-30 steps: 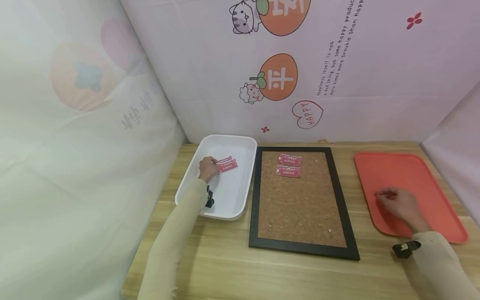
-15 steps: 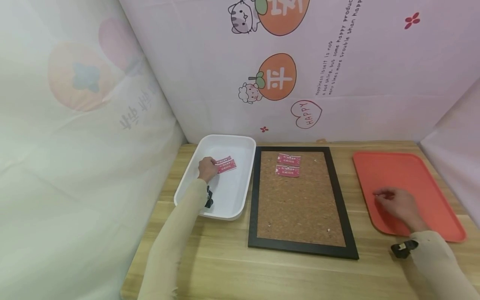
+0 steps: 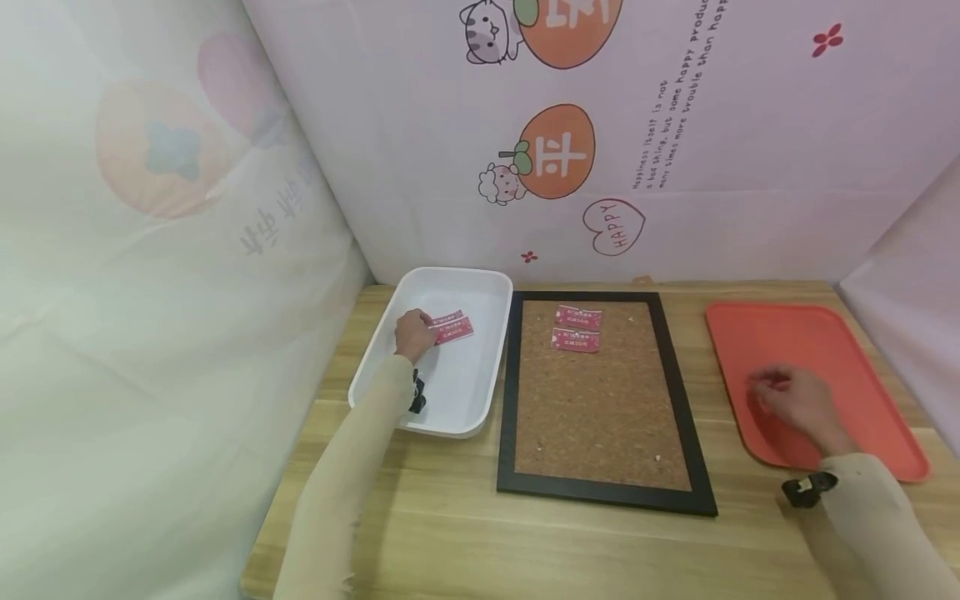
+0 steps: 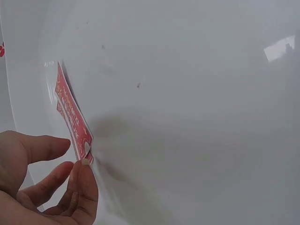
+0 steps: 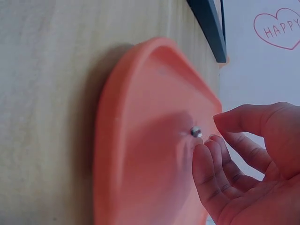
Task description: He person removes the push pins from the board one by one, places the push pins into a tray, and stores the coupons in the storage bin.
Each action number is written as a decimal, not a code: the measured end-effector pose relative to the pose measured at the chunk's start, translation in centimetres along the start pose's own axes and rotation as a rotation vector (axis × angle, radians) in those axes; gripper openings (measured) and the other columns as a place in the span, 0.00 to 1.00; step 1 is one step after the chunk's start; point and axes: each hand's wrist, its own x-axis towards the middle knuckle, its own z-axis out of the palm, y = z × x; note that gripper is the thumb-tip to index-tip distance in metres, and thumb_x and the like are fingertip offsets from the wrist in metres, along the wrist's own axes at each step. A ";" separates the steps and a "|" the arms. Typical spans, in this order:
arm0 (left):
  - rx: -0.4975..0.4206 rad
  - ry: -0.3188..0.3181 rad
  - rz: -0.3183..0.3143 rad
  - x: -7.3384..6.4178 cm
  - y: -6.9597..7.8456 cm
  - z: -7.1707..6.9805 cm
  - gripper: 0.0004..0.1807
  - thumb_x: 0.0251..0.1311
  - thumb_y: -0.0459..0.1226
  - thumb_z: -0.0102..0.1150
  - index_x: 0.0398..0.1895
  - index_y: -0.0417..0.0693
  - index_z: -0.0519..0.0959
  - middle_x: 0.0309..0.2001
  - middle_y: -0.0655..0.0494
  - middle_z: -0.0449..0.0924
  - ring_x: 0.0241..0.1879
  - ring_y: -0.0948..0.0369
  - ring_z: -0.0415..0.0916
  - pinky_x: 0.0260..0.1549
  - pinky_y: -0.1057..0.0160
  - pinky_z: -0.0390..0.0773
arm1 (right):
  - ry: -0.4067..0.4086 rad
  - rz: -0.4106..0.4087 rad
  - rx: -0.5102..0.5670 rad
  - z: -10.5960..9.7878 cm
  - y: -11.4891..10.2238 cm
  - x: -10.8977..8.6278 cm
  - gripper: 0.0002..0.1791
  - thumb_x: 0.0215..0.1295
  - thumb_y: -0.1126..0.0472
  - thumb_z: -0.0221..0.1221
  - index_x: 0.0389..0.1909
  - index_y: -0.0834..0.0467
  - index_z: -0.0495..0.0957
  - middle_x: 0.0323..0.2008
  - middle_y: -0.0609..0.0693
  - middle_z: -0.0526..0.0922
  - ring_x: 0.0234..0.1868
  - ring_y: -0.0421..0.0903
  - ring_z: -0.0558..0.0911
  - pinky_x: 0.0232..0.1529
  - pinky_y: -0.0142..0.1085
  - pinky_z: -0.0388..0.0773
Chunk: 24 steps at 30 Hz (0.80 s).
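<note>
In the white tray (image 3: 472,400), my left hand (image 3: 415,335) is at two overlapping pink printed cards (image 3: 454,330). The left wrist view shows a fingertip touching the lower end of the upper card (image 4: 75,115), whose corner curls up. My left thumb stands a little apart, beside the card's edge. My right hand (image 3: 798,404) hovers over the red tray (image 3: 817,342), thumb and fingers apart. A small shiny silver piece (image 5: 196,132) shows right at its fingertips, over the tray. Two more pink cards, an upper one (image 3: 578,317) and a lower one (image 3: 575,340), lie on the cork board (image 3: 600,400).
The board's black frame (image 3: 607,496) sits between the trays on the wooden table (image 3: 420,525). Small pale bits, one of them a speck (image 3: 657,457), show near the board's corners. A printed cloth wall (image 3: 435,167) rises behind the table.
The left hand stays at the cards in the white tray. The right hand's fingers shift slightly over the red tray and look blurred now.
</note>
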 end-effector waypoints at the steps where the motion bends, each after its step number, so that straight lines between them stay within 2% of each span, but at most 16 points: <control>1: -0.009 0.000 0.001 0.0 0.0 -0.1 0.17 0.67 0.32 0.59 0.58 0.36 0.79 0.57 0.39 0.81 0.56 0.46 0.79 0.58 0.50 0.81 | 0.001 -0.003 0.001 0.0 -0.1 0.1 0.23 0.79 0.52 0.54 0.58 0.69 0.79 0.40 0.66 0.89 0.27 0.34 0.81 0.24 0.35 0.78; 4: -0.034 -0.002 0.005 0.0 0.1 -0.4 0.19 0.67 0.32 0.56 0.60 0.37 0.78 0.59 0.39 0.80 0.57 0.45 0.78 0.57 0.51 0.81 | 0.009 -0.009 -0.005 -0.2 -0.5 0.2 0.24 0.79 0.51 0.54 0.57 0.69 0.79 0.41 0.67 0.88 0.29 0.38 0.83 0.25 0.35 0.79; 9: -0.073 0.016 0.034 0.2 0.5 -0.9 0.19 0.66 0.32 0.56 0.60 0.38 0.79 0.56 0.39 0.82 0.55 0.44 0.79 0.55 0.50 0.81 | 0.033 -0.029 -0.028 -0.4 -1.5 0.7 0.23 0.78 0.51 0.55 0.57 0.68 0.80 0.50 0.72 0.85 0.41 0.57 0.85 0.28 0.35 0.78; 11: -0.087 0.022 0.051 0.2 0.9 -1.0 0.18 0.68 0.33 0.56 0.59 0.38 0.79 0.54 0.39 0.83 0.53 0.45 0.80 0.53 0.50 0.82 | 0.033 -0.033 -0.021 -0.5 -2.0 0.9 0.23 0.79 0.52 0.55 0.58 0.68 0.80 0.51 0.72 0.84 0.41 0.56 0.85 0.27 0.36 0.79; 15: -0.116 0.024 0.081 0.0 1.7 -1.1 0.17 0.70 0.35 0.57 0.59 0.40 0.80 0.52 0.41 0.85 0.51 0.47 0.83 0.52 0.50 0.83 | 0.011 -0.032 0.015 -0.8 -3.1 1.2 0.24 0.80 0.51 0.52 0.60 0.67 0.78 0.50 0.72 0.85 0.32 0.44 0.86 0.25 0.39 0.82; 17: -0.125 0.030 0.103 -0.1 2.3 -1.1 0.17 0.70 0.35 0.58 0.58 0.40 0.80 0.52 0.41 0.86 0.51 0.47 0.83 0.53 0.50 0.83 | -0.001 -0.032 0.037 -0.9 -3.7 1.4 0.25 0.81 0.51 0.51 0.62 0.68 0.77 0.51 0.73 0.84 0.29 0.42 0.86 0.25 0.40 0.83; 20: -0.132 0.042 0.146 -0.6 3.1 -1.0 0.16 0.69 0.35 0.59 0.57 0.40 0.81 0.52 0.41 0.87 0.52 0.46 0.84 0.55 0.50 0.82 | -0.019 -0.024 0.049 -0.9 -4.8 1.7 0.27 0.81 0.49 0.50 0.64 0.68 0.75 0.53 0.74 0.82 0.28 0.45 0.86 0.26 0.42 0.83; 24: -0.154 0.036 0.222 -1.1 4.4 -0.8 0.15 0.68 0.34 0.60 0.56 0.38 0.82 0.50 0.40 0.88 0.51 0.46 0.85 0.54 0.50 0.84 | -0.021 -0.022 0.032 -0.7 -6.1 2.2 0.28 0.81 0.47 0.50 0.64 0.68 0.76 0.55 0.75 0.80 0.36 0.56 0.86 0.25 0.41 0.82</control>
